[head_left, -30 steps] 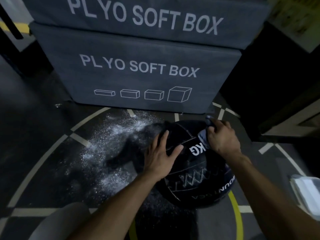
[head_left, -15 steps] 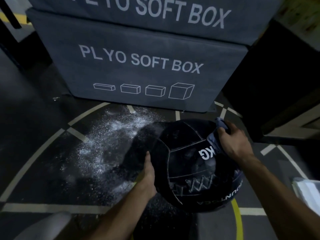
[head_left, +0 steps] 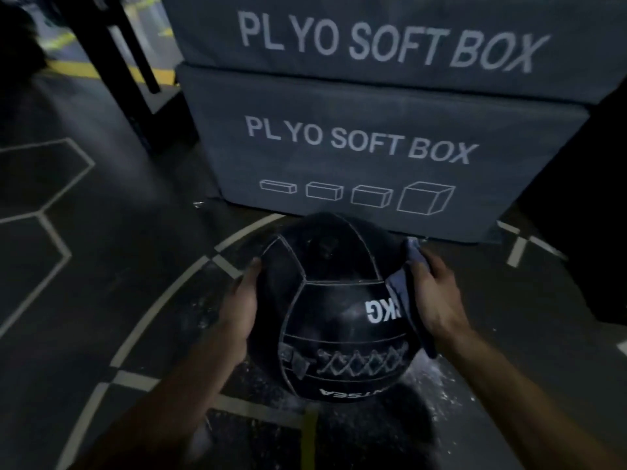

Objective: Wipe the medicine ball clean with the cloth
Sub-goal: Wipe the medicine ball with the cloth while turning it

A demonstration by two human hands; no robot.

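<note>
Both hands are on the medicine ball here, one on each flank, and the ball sits between them in front of the stacked soft boxes; whether it is resting on the floor or lifted just clear, the view does not settle. The left hand lies flat along the ball's left side, fingers fairly straight and reaching up over the curve, pressing rather than gripping. The right hand mirrors it on the far side, fingers extended with the grey-blue cloth trapped between palm and ball, a corner of cloth poking up past the fingertips and a tail hanging down below the wrist. To do this well, I'd say the left hand should keep bracing and turning the ball while the right sweeps the cloth in overlapping strokes, working along the stitched seams where dust would lodge, and folding to a fresh face as it soils. The ball itself is dark, panelled, with pale seam lines, white "KG" lettering near the cloth hand, a laced band lower down, and faint dusty smears on top; white powder speckles the floor below the right wrist
</note>
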